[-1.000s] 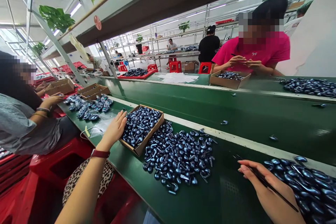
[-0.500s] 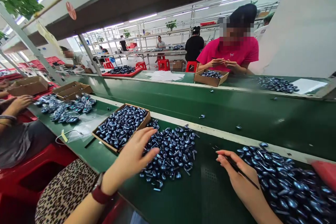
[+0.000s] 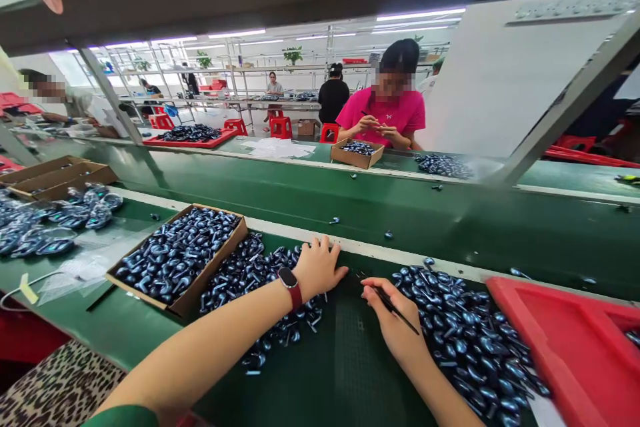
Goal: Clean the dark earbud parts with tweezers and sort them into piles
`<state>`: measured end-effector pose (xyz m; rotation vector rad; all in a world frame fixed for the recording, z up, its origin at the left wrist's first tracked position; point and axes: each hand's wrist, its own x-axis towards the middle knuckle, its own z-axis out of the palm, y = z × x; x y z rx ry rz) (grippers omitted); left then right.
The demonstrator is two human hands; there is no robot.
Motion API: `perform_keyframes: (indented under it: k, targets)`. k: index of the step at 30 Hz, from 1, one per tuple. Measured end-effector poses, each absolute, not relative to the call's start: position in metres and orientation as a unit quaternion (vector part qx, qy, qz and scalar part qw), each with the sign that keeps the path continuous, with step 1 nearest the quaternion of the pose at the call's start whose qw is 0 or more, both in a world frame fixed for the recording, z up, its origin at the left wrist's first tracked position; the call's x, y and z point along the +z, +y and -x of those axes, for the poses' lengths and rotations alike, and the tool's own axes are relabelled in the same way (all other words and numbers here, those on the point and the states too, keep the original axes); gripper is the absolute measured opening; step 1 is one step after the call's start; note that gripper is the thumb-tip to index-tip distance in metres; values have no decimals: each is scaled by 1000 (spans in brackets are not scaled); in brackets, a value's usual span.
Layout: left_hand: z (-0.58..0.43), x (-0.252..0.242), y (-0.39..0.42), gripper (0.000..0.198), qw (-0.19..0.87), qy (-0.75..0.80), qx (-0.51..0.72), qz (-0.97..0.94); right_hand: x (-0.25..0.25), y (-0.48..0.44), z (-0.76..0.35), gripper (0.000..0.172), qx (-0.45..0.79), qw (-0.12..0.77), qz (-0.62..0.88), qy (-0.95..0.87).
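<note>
My left hand [image 3: 318, 269], with a watch [image 3: 289, 281] on its wrist, is palm down with fingers apart at the back edge of the left pile of dark blue earbud-like pieces [image 3: 240, 267]. Nothing shows in its grasp. My right hand [image 3: 395, 313] is closed around thin black tweezers [image 3: 403, 317], whose tips point toward my left hand. Just right of it lies a second pile of dark blue pieces [image 3: 465, 340]. A cardboard box [image 3: 240, 233] full of similar pieces stands left of my left hand.
A red tray [image 3: 565, 340] lies at the right. Beyond the white ledge, a green belt [image 3: 280, 193] carries a few loose pieces. Bagged items [image 3: 95, 207] lie at the left. Across the belt, a person in pink [image 3: 385, 110] sits behind a small box [image 3: 356, 157].
The view has turned right, showing the red tray. My left hand has moved right, from beside the box to the pile's back edge near the tweezers. My right hand still holds the tweezers.
</note>
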<state>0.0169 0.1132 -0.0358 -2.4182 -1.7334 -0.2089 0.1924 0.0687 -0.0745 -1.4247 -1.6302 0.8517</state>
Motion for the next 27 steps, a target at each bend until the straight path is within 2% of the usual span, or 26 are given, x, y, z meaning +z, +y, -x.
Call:
perform_keyframes:
  k: [8, 19, 23, 27]
  targets:
    - [4, -34, 112, 30, 97, -557, -36, 824, -75, 69, -192, 27, 354, 400, 563, -631]
    - [2, -41, 115, 26, -3, -535, -26, 844, -75, 71, -194, 31, 349, 385, 578, -629]
    - [7, -23, 117, 23, -13, -557, -73, 827, -75, 71, -195, 32, 353, 387, 577, -626]
    - [52, 16, 115, 24, 30, -625, -129, 769, -74, 71, -194, 33, 355, 392, 578, -621]
